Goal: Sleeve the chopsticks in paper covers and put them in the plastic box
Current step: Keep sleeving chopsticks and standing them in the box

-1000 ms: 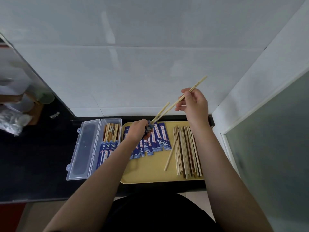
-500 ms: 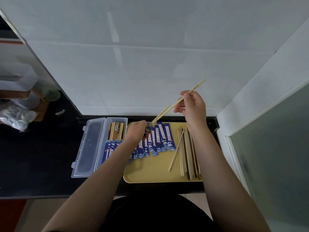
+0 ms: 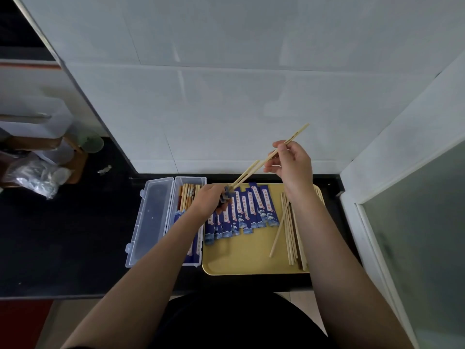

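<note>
compared with the frame half a second earlier, both hands sit in nearly the same pose, the right hand [image 3: 292, 162] a touch lower and the chopsticks [image 3: 251, 172] a little deeper toward the cover. right hand pinches the upper part of the pair, fingers curled round the sticks; left hand [image 3: 210, 200] grips the mouth of one blue paper cover [image 3: 226, 196], fingers closed round it. long axis of the pair runs diagonally, from upper right at the right hand down-left to the tips at the cover's opening, so the coming push, by judgement, must follow that line. spare covers [image 3: 254, 210] and bare chopsticks [image 3: 292, 227] lie on the yellow tray [image 3: 241, 263]; the plastic box [image 3: 187, 261], holding sleeved pairs, stands just left of it, nearer the left hand.
</note>
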`<move>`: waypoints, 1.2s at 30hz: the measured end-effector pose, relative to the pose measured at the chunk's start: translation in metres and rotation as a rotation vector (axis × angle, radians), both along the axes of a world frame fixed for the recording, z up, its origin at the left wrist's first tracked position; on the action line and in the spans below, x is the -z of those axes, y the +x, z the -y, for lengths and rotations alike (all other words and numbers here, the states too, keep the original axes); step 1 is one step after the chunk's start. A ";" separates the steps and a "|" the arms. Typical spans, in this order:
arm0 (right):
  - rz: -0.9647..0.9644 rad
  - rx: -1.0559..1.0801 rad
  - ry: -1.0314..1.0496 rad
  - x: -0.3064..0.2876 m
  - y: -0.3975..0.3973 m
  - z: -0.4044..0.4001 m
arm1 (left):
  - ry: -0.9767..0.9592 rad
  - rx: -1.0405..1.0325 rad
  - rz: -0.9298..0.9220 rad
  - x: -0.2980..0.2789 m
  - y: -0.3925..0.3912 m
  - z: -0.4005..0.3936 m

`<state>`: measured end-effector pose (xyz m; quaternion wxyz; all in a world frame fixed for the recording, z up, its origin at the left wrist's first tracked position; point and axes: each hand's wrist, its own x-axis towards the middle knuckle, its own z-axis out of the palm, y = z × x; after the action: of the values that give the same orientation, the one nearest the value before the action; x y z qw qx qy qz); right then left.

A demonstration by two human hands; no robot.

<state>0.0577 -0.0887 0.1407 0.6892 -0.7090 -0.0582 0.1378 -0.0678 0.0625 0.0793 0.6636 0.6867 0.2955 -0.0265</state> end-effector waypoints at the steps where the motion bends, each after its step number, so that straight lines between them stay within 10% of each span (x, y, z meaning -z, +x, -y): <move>1: -0.001 -0.021 -0.009 0.001 -0.002 -0.003 | -0.005 0.007 0.004 -0.001 0.000 -0.002; 16: -0.393 -0.316 -0.243 0.072 -0.042 -0.063 | 0.107 0.111 -0.087 0.013 -0.012 -0.034; 24: -0.541 -0.407 -0.384 0.107 -0.062 -0.081 | 0.313 -0.286 -0.270 0.057 -0.046 -0.073; 36: -0.603 -0.292 -0.438 0.143 -0.055 -0.054 | 0.801 0.034 -0.368 0.085 -0.051 -0.056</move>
<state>0.0024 -0.0346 -0.0021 0.4810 -0.7512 0.0775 0.4454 -0.1184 0.1183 -0.0062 0.2808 0.8785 0.3841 -0.0426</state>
